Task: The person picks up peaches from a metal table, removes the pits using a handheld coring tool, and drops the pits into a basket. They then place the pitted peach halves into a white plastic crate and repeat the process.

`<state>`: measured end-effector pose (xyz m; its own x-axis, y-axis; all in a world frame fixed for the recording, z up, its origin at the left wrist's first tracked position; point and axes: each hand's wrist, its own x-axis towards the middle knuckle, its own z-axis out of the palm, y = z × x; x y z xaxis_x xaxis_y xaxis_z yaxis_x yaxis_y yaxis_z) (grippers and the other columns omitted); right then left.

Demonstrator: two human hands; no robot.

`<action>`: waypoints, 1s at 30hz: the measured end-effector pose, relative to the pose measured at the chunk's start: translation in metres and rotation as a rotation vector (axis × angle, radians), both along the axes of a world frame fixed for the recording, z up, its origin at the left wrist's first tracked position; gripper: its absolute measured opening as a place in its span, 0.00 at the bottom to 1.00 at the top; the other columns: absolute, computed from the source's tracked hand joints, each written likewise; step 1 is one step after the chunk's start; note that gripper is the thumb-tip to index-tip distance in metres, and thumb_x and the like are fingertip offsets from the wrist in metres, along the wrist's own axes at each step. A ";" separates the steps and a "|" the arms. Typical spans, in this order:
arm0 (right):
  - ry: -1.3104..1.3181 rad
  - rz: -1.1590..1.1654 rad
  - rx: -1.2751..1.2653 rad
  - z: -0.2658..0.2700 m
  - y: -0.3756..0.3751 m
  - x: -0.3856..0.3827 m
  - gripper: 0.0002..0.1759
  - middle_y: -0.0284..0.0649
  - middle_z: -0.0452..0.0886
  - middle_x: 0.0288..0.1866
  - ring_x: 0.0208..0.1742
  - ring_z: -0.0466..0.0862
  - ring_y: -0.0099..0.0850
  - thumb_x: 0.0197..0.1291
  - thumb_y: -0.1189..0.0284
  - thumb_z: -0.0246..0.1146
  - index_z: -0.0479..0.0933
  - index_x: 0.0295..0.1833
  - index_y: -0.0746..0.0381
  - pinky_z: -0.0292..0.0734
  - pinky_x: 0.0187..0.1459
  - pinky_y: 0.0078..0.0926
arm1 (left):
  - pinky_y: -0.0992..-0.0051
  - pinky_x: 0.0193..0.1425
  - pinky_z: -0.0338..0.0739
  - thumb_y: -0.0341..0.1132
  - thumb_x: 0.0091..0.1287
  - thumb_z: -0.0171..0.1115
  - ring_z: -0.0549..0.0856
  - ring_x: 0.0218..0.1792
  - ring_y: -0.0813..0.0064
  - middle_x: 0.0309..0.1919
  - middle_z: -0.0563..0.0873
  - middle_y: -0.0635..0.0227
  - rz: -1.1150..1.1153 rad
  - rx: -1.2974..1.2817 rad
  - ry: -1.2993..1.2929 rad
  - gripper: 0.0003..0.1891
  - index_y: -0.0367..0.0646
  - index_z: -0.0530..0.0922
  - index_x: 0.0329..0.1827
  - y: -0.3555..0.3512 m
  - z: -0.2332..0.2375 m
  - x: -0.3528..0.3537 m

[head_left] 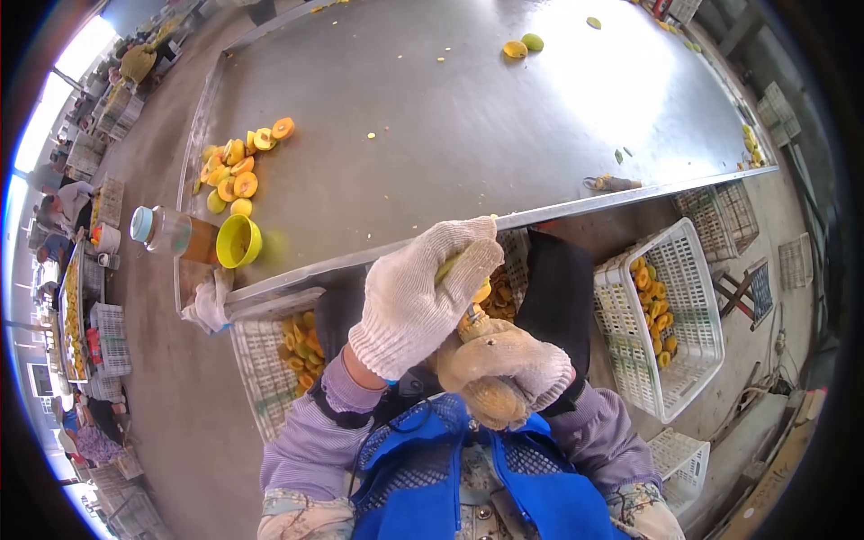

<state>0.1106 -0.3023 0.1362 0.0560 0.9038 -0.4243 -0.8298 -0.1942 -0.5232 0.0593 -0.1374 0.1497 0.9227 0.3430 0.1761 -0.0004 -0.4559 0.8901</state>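
Observation:
My left hand point(423, 297), in a knitted white glove, is closed around a yellow-green peach point(447, 265); only a sliver of it shows between thumb and fingers. Just below and to the right, my right hand point(508, 369) wears a stained glove, its fingers curled shut. What it grips is hidden by the glove. Orange-yellow flesh point(482, 291) shows between the two hands. Beneath them, partly covered, a crate of cut peach halves point(501, 301) sits between my knees, below the front edge of the metal table point(360, 198).
Cut peaches point(238, 171) lie piled at the table's left, near a green cup point(238, 241) and a jar point(171, 234) of brown liquid. Two whole peaches point(522, 45) lie farther back. White crates point(661, 315) with fruit stand either side. Other people work far left.

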 end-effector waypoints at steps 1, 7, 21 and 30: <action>0.000 -0.001 0.000 0.000 -0.001 0.000 0.12 0.37 0.81 0.35 0.33 0.80 0.23 0.61 0.67 0.67 0.80 0.41 0.66 0.75 0.33 0.19 | 0.76 0.43 0.82 0.38 0.68 0.68 0.90 0.39 0.71 0.44 0.90 0.60 0.010 -0.017 -0.041 0.16 0.40 0.83 0.54 -0.002 -0.001 0.000; 0.208 -0.026 0.273 -0.019 -0.001 -0.008 0.14 0.40 0.81 0.36 0.33 0.82 0.25 0.61 0.66 0.67 0.79 0.41 0.68 0.77 0.32 0.19 | 0.79 0.48 0.81 0.39 0.75 0.59 0.86 0.42 0.79 0.43 0.89 0.63 -0.033 -0.493 -0.373 0.17 0.33 0.81 0.56 -0.015 -0.024 -0.010; 0.262 0.014 0.117 -0.016 0.002 -0.006 0.13 0.35 0.71 0.14 0.10 0.70 0.25 0.66 0.67 0.62 0.75 0.38 0.68 0.65 0.14 0.21 | 0.73 0.42 0.81 0.37 0.75 0.59 0.87 0.37 0.70 0.43 0.87 0.55 -0.119 -0.051 -0.306 0.15 0.34 0.79 0.55 0.006 -0.033 0.002; 0.238 0.113 0.197 -0.018 -0.001 -0.007 0.15 0.36 0.78 0.27 0.26 0.77 0.22 0.62 0.65 0.63 0.77 0.39 0.69 0.73 0.30 0.18 | 0.69 0.39 0.85 0.57 0.76 0.50 0.88 0.35 0.63 0.44 0.86 0.48 0.022 -0.893 -0.169 0.29 0.34 0.75 0.58 -0.023 -0.019 -0.009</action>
